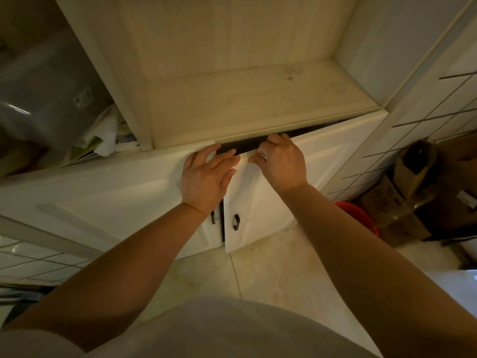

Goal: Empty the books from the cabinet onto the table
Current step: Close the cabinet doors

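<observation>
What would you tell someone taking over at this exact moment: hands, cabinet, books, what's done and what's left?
Left hand: fingers straight, lying flat on the top of the left door, holding nothing.
Right hand: fingers curled over the top edge of the right door.
Cabinet: the right door stands ajar, with a dark gap under the open shelf; the left door looks shut. Both black handles are untouched.
Books: none can be seen; the inside behind the gap is too dark to read. The table is out of view.
Done: the right door is partly open.
Left: open the doors fully, then take out the books and carry them to the table.
</observation>
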